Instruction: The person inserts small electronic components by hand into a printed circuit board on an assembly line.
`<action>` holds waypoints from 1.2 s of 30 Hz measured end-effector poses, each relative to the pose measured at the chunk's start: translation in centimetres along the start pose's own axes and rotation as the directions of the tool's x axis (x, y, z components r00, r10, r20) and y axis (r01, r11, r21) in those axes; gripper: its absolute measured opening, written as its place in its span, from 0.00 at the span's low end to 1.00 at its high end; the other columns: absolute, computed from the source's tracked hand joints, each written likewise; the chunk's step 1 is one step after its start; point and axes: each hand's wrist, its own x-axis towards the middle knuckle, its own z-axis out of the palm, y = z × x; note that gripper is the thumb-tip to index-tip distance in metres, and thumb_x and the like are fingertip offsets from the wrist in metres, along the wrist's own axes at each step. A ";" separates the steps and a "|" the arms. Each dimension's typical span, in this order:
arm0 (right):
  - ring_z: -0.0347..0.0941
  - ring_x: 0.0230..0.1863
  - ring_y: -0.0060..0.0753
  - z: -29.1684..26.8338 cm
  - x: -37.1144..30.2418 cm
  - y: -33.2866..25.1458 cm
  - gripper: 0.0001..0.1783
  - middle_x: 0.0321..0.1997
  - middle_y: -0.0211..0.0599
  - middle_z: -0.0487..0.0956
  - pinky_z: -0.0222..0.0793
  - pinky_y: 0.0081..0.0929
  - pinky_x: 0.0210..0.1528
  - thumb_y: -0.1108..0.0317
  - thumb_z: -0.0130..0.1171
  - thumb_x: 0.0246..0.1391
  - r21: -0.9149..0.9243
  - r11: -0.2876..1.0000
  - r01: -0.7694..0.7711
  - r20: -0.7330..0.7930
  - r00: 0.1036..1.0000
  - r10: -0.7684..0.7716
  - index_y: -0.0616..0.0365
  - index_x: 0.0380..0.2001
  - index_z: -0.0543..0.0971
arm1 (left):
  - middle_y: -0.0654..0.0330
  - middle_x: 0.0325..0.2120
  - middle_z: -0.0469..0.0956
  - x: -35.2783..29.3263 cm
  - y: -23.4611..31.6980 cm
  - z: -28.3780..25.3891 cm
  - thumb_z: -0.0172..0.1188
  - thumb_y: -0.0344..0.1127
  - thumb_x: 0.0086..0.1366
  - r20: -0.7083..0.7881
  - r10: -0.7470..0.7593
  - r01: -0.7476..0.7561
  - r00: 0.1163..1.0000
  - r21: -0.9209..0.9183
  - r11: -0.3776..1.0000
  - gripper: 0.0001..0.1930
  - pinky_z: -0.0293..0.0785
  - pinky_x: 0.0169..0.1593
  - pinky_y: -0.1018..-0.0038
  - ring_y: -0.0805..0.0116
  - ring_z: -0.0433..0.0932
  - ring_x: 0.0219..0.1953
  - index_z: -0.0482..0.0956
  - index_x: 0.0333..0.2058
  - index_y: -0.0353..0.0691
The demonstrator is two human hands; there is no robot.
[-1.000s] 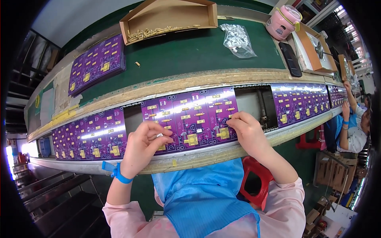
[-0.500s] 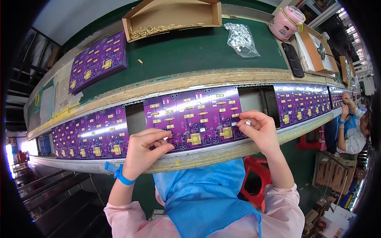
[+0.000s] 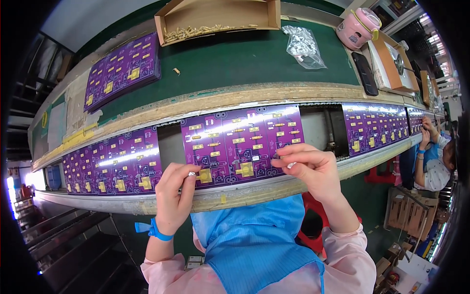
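Note:
A purple circuit board [image 3: 226, 153] lies on the rail in front of me, with brown cylindrical parts, gold pads and one small white part [image 3: 255, 158] on it. At the board's lower left corner, my left hand [image 3: 174, 192] pinches a small white component [image 3: 191, 173] between thumb and forefinger. My right hand [image 3: 316, 171] is over the board's right section, its fingertips closed on another small white component [image 3: 292, 165]. What exactly these white pieces are is too small to make out. My right fingers hide part of the board's lower right.
More purple boards [image 3: 110, 164] sit along the rail, others [image 3: 377, 125] to the right. Behind stand a board stack [image 3: 120, 73], a cardboard box [image 3: 220, 17] of brass-coloured parts, a bag of white parts [image 3: 302, 47], a phone [image 3: 364, 73] and a pink container [image 3: 357, 29]. A co-worker [image 3: 433, 161] sits far right.
My right hand has moved left, from the board's right edge to over its right section. My left hand has drawn slightly left and turned more upright. The whole view has shifted a little.

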 end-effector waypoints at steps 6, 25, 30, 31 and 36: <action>0.81 0.44 0.32 2.8 1.6 0.9 0.11 0.43 0.37 0.77 0.78 0.21 0.45 0.85 0.61 0.54 -0.097 0.995 -0.025 0.108 0.994 0.036 0.67 0.41 0.83 | 0.58 0.32 0.77 -1.7 -0.6 0.1 0.63 0.20 0.59 -0.146 -0.067 0.062 0.987 -0.037 0.997 0.15 0.70 0.32 0.79 0.71 0.75 0.31 0.83 0.46 0.36; 0.75 0.35 0.43 9.6 5.8 4.0 0.13 0.30 0.39 0.79 0.73 0.36 0.36 0.80 0.63 0.46 -0.805 0.357 0.474 0.360 0.868 -0.341 0.60 0.38 0.79 | 0.49 0.38 0.84 -3.1 -2.6 -4.7 0.52 0.15 0.65 -0.178 -0.091 0.081 0.980 -0.064 0.995 0.09 0.80 0.47 0.73 0.61 0.84 0.43 0.79 0.41 0.27; 0.75 0.34 0.42 9.9 6.0 4.1 0.12 0.30 0.38 0.79 0.74 0.36 0.34 0.80 0.66 0.44 -0.852 0.249 0.461 0.379 0.870 -0.315 0.60 0.34 0.79 | 0.48 0.40 0.83 -2.8 -3.7 -7.4 0.53 0.16 0.65 -0.121 -0.070 0.073 0.990 0.025 0.997 0.08 0.79 0.49 0.72 0.61 0.84 0.44 0.79 0.40 0.28; 0.75 0.34 0.42 10.1 6.0 3.9 0.12 0.30 0.38 0.79 0.74 0.36 0.34 0.80 0.66 0.44 -0.849 0.252 0.464 0.381 0.869 -0.315 0.60 0.34 0.79 | 0.48 0.40 0.83 -2.7 -4.0 -7.8 0.53 0.16 0.65 -0.123 -0.072 0.076 0.990 0.029 0.997 0.08 0.79 0.49 0.72 0.61 0.84 0.44 0.79 0.40 0.28; 0.76 0.34 0.41 10.5 6.0 3.8 0.10 0.30 0.37 0.80 0.74 0.35 0.34 0.80 0.66 0.44 -0.847 0.203 0.491 0.430 0.858 -0.283 0.60 0.32 0.79 | 0.53 0.40 0.81 -1.6 -3.8 -9.6 0.61 0.18 0.60 -0.184 0.099 -0.036 0.978 0.318 0.947 0.07 0.77 0.39 0.72 0.61 0.81 0.38 0.81 0.37 0.34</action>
